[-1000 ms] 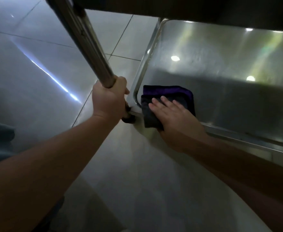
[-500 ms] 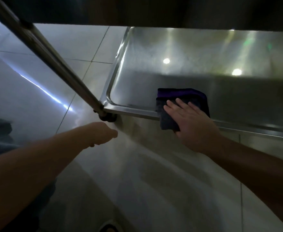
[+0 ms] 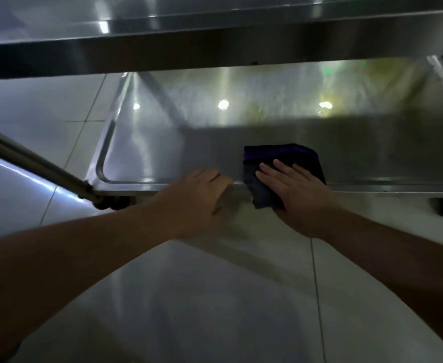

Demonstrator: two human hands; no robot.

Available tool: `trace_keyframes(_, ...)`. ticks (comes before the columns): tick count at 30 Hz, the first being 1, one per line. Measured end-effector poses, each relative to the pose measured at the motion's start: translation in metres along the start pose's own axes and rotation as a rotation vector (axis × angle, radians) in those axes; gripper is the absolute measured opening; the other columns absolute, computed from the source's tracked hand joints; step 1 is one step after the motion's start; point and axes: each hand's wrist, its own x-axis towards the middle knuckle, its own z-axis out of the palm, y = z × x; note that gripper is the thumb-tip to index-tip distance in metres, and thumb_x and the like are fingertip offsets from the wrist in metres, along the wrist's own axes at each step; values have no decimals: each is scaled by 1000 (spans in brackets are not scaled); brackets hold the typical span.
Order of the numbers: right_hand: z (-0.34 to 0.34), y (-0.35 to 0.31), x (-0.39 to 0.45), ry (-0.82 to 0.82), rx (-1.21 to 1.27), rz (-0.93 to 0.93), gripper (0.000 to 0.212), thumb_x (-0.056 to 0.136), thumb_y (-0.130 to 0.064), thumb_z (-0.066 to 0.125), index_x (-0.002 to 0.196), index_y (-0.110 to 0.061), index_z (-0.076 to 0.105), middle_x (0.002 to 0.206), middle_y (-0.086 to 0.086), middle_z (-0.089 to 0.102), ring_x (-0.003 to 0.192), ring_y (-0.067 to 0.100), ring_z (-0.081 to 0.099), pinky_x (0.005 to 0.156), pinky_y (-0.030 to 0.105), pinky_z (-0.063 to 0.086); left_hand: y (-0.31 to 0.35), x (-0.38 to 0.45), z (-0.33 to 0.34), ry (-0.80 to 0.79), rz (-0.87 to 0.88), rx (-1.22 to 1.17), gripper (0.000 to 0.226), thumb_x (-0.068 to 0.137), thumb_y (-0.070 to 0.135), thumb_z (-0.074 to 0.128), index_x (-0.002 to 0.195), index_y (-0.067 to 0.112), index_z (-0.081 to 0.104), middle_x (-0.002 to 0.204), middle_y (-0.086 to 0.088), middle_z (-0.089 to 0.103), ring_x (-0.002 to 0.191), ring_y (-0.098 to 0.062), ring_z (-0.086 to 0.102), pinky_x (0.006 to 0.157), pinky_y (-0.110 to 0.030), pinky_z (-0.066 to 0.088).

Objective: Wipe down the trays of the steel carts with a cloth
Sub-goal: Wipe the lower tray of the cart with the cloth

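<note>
Right hand (image 3: 297, 195) flat on cloth (image 3: 280, 158), left hand (image 3: 196, 195) gripping steel tray (image 3: 147, 142) rim above tiled floor (image 3: 189, 297).

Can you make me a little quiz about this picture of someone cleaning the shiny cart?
1. True or false: the right hand lies flat on the cloth.
2. Where is the cloth? A) on the floor B) over the near rim of the lower tray C) on the upper tray
3. What does the left hand touch?

Key:
1. True, its fingers are spread straight on the dark cloth.
2. B.
3. The lower tray's near rim, just left of the cloth; its grip is too blurred to tell.
</note>
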Motion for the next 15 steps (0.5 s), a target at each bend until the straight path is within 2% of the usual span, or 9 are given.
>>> trace_keyframes(6,-7,42,-32,-4,-6,52,76,102,-41,55,166,-34,14,171,-16,6,159,9,0,129,36,2,20,21,11,-41,-2,98,85,99,36,61,168,21,14,172,-3,21,154,-23,27,124,-39,27)
trace_keyframes(11,-14,85,-60,-46,-39,77,76,104,-43,49,166,-34,7,171,-16,-1,159,9,-5,130,38,2,40,39,15,-28,13,116,93,102,40,57,169,22,-5,177,2,-3,162,-18,6,128,-39,19)
trace_keyframes(15,-23,121,-88,-66,-63,124,74,105,-44,46,166,-33,6,172,-15,0,159,9,-5,130,37,1,61,54,22,-29,70,120,93,101,43,54,169,22,-7,177,4,-7,163,-14,-2,128,-38,20)
